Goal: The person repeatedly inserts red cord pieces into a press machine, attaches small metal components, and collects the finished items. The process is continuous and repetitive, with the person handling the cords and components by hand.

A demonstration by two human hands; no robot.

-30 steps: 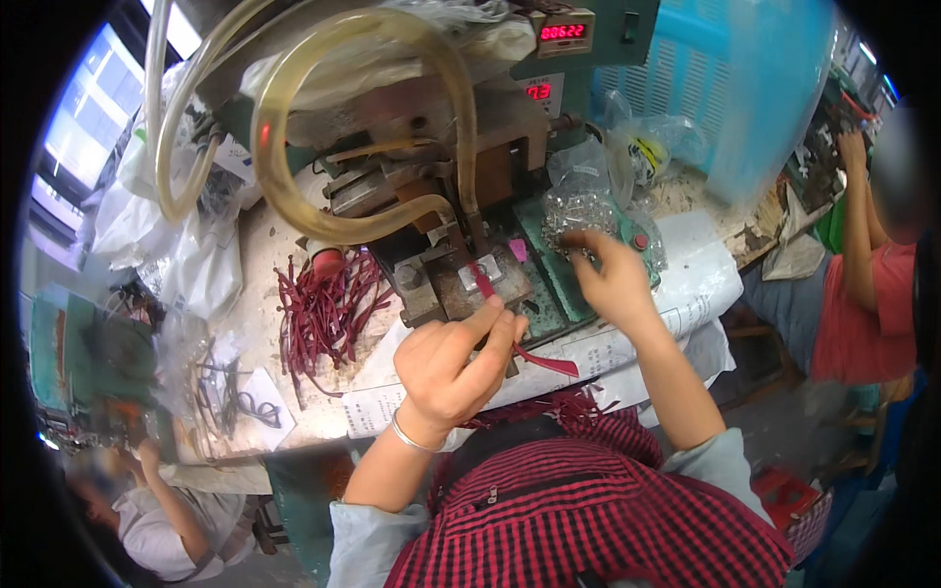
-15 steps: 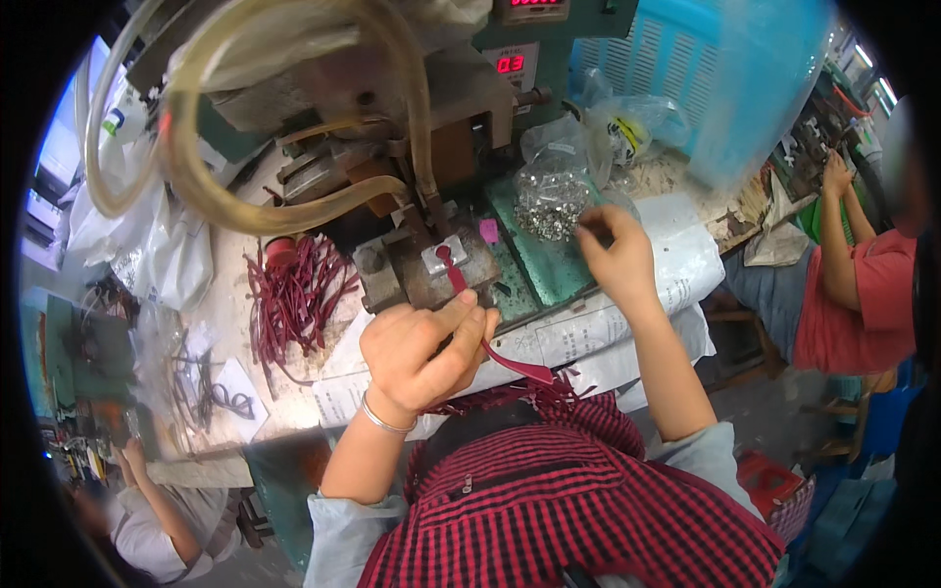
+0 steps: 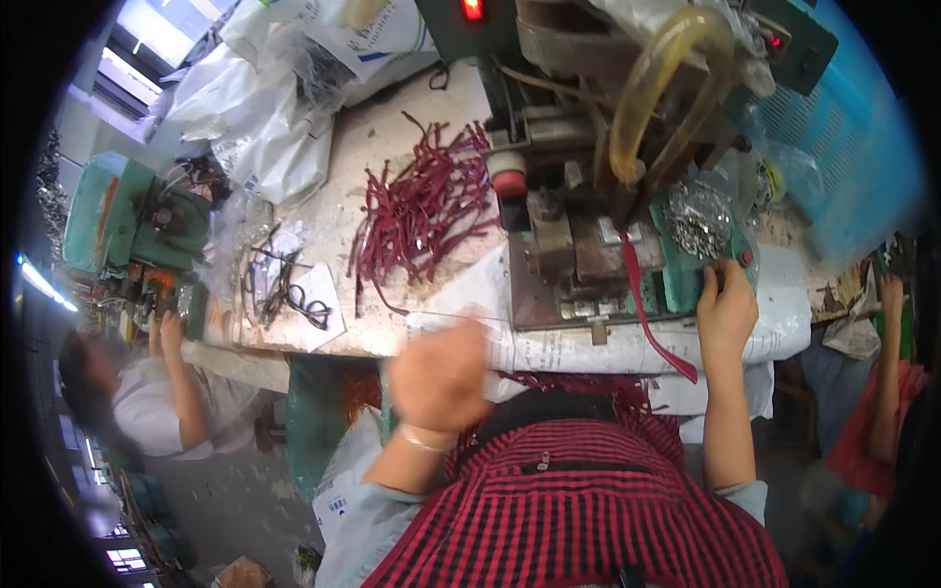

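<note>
Flat dark-red strap (image 3: 642, 309): one end in grey metal press (image 3: 598, 262), rest trailing off its front; prob. mid-work. R hand (image 3: 727, 312) front-right of press, L hand (image 3: 441, 380) front-left, blurred; can't tell either grip. Small silver metal bits (image 3: 698, 223) R of press. Dark-red strap heap (image 3: 421, 211) L of press, done/undone unclear.

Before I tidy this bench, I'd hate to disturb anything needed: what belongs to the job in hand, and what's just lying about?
Likely in use:
- dark-red strap at the machine
- bench machine
- dark-red strap pile
- small silvery metal pieces

Apparently lying about:
- white plastic bags
- white paper
- blue plastic crate
</note>
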